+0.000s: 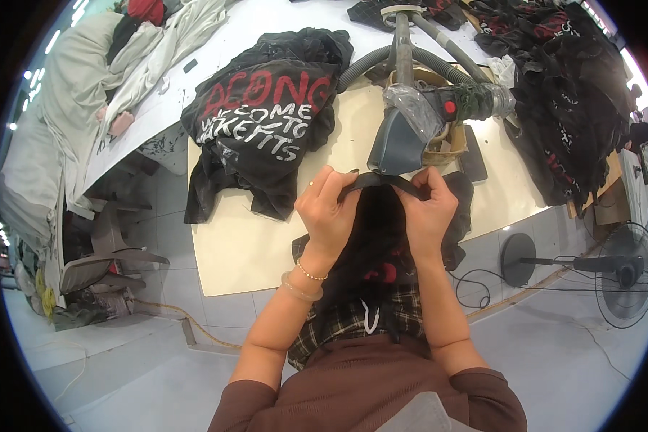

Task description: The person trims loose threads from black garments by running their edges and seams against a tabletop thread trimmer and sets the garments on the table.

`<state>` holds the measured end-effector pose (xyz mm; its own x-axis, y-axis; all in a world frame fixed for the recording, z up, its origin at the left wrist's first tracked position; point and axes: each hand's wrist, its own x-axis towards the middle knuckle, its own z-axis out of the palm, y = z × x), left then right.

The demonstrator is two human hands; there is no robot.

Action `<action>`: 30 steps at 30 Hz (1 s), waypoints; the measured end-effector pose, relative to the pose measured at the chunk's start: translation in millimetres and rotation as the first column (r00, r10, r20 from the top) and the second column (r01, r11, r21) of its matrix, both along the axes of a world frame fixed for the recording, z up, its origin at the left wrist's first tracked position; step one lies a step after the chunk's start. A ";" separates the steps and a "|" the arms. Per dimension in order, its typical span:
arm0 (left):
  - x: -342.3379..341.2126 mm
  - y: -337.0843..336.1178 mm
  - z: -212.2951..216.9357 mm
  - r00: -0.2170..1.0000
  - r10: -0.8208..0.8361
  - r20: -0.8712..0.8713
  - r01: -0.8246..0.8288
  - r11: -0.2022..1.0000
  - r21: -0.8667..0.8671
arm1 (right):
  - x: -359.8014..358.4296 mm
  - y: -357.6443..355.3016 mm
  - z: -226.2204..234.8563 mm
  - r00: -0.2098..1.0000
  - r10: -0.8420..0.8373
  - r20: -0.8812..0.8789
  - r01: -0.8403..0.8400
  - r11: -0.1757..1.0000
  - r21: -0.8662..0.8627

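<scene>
Nearest the viewer, a black garment [373,237] hangs down over the person's lap, its lower part showing red print and a plaid edge. Both hands are closed on its upper hem: the left hand [329,205] pinches the fabric between thumb and fingers, and the right hand [428,209] does the same just beside it, so the strip between them is pulled taut. That stretched hem sits directly under the mouth of the grey suction nozzle [399,137], touching it or nearly so; holding it tight probably keeps the cloth flat against the opening instead of being drawn in.

The nozzle stands on the cream table [237,245], wrapped in clear plastic near its top, with a red button on the side and grey hoses [381,57] curving away behind it. Under the nozzle there seems to be a shallow woven basket [443,147]; what it holds cannot be made out.

Left of the nozzle lies a heap of black shirts with red and white lettering [266,115]. Right of the nozzle, a larger pile of dark garments [569,93] spills over the table edge. Below that, on the floor, stands a fan [626,266]. Far left of the nozzle, pale fabric [86,79] drapes over another surface
</scene>
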<state>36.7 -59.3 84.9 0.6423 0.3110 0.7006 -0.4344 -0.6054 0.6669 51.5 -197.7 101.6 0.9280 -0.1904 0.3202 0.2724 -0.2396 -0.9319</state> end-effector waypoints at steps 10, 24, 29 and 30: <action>-2.1 0.0 2.5 1.000 -0.008 -0.018 0.009 0.999 0.039 | 0.4 -6.4 -1.9 0.999 0.032 0.011 -0.032 0.999 -0.027; -35.7 25.9 5.7 0.570 -0.770 -0.285 0.155 0.442 -0.884 | -1.1 -35.8 -0.7 0.691 0.650 -0.315 -0.463 0.733 0.498; -37.6 26.8 22.6 0.418 -0.798 -0.435 0.248 0.561 -0.790 | -1.3 -40.0 -1.8 0.683 0.666 -0.300 -0.413 0.691 0.594; -38.5 28.1 19.2 0.419 -0.797 -0.435 0.249 0.562 -0.789 | -4.5 -44.5 2.0 0.683 0.667 -0.299 -0.415 0.690 0.593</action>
